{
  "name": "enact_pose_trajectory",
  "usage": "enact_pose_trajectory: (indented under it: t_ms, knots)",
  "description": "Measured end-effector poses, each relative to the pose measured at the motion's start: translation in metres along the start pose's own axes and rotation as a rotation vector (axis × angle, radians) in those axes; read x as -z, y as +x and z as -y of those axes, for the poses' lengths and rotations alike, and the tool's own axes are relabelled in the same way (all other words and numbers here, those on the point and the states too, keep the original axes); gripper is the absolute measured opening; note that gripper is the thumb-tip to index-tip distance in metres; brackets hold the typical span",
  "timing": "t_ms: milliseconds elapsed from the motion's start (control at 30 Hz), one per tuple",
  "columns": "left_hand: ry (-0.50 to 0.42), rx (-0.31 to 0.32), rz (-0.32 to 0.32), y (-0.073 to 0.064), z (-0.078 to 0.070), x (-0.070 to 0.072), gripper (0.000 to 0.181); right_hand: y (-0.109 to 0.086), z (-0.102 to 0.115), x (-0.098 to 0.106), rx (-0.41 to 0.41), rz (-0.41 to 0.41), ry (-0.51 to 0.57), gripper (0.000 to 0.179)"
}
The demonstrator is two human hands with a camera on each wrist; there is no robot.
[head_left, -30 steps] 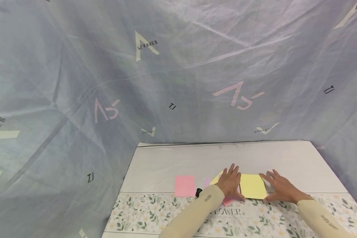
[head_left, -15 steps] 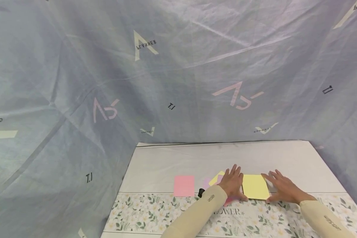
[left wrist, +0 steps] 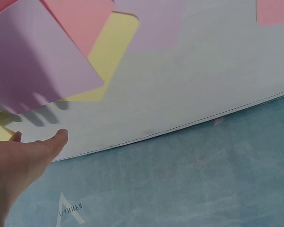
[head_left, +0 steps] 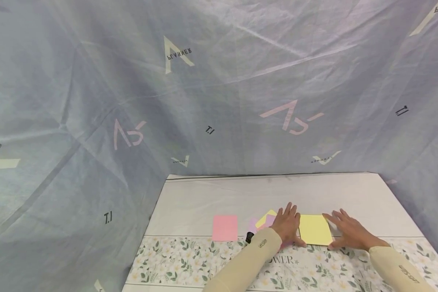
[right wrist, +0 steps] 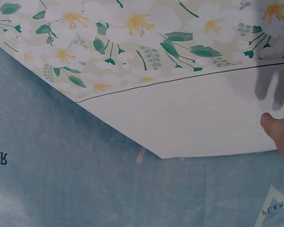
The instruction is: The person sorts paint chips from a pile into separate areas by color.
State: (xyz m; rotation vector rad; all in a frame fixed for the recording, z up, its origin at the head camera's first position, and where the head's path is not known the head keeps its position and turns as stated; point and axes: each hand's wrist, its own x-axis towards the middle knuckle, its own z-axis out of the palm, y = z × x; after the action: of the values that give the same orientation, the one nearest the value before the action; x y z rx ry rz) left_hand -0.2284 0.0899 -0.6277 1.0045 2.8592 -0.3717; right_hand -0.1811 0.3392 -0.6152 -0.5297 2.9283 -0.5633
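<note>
A yellow square of paper [head_left: 315, 229] lies on the table between the two hands, one at each side. The left hand [head_left: 287, 227] is at its left edge, fingers stretched away from the body and thumb near the lower left corner. At the opposite side, the right hand [head_left: 348, 233] has a fingertip by the upper right corner and the thumb by the lower right one. Only a corner of the yellow paper shows beside the left hand in the left wrist view. Beneath the left hand and forearm spread overlapping sheets, including a purple one [left wrist: 38, 56], partly hidden in the head view.
A pink square sheet [head_left: 224, 228] lies farther left. Near the left forearm is a small black object [head_left: 250, 237]. The table cover [head_left: 190, 202] is white with a flowered band [head_left: 182, 259] nearer the body. Grey-blue cloth [head_left: 219, 101] hangs behind and at the sides.
Both hands and the yellow paper between them have shifted slightly to the right. The pink square sheet stays in place on the table.
</note>
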Motion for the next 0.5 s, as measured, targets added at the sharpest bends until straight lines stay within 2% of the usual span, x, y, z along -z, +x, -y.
enact_pose_trajectory:
  t_ms: [267, 500]
  knots:
    - [0.001, 0.003, 0.007, 0.0004, -0.0034, 0.0011, 0.111, -0.0004, -0.0029, -0.0033, -0.034, 0.001, 0.032, 0.106]
    - [-0.001, 0.008, -0.005, 0.0012, -0.0054, 0.0, 0.11, -0.0002, -0.0071, -0.0064, -0.023, -0.016, 0.033, 0.107]
